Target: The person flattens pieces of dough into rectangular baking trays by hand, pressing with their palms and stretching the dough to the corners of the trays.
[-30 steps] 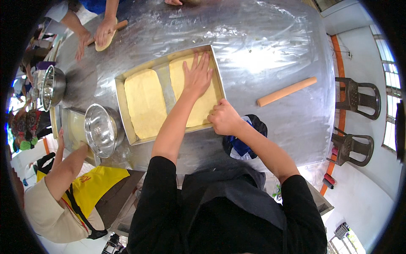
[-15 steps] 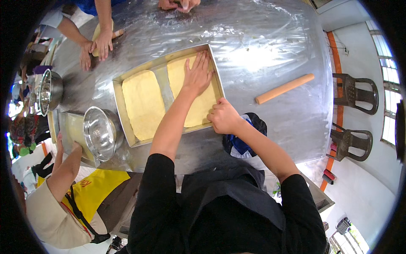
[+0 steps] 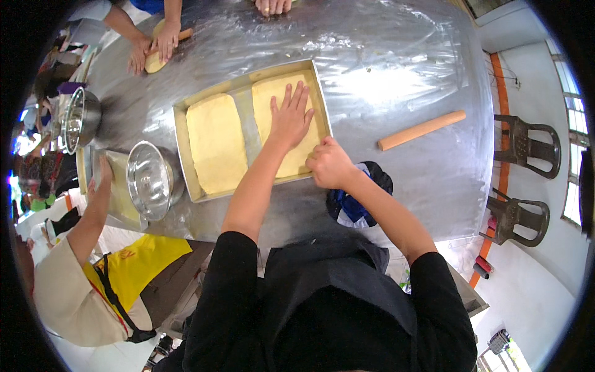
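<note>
A rectangular metal baking tray (image 3: 183, 149) lies on the steel table and holds two yellow dough slabs. My left hand (image 3: 290, 118) lies flat, fingers spread, on the right dough slab (image 3: 273, 93). The left dough slab (image 3: 215, 142) is untouched. My right hand (image 3: 328, 164) is curled at the tray's near right corner, fingertips at the dough's edge; I cannot tell whether it grips the rim.
A wooden rolling pin (image 3: 421, 130) lies right of the tray. A blue and black cloth (image 3: 356, 204) sits under my right forearm. Two steel bowls (image 3: 149, 180) (image 3: 77, 118) stand at left, beside a person in a yellow apron (image 3: 133, 263). Other people's hands (image 3: 164, 37) work dough at the far edge. Chairs (image 3: 524, 146) stand at right.
My hands have stayed on the right dough slab and tray corner. The hands at the far left have moved over their dough and rolling pin.
</note>
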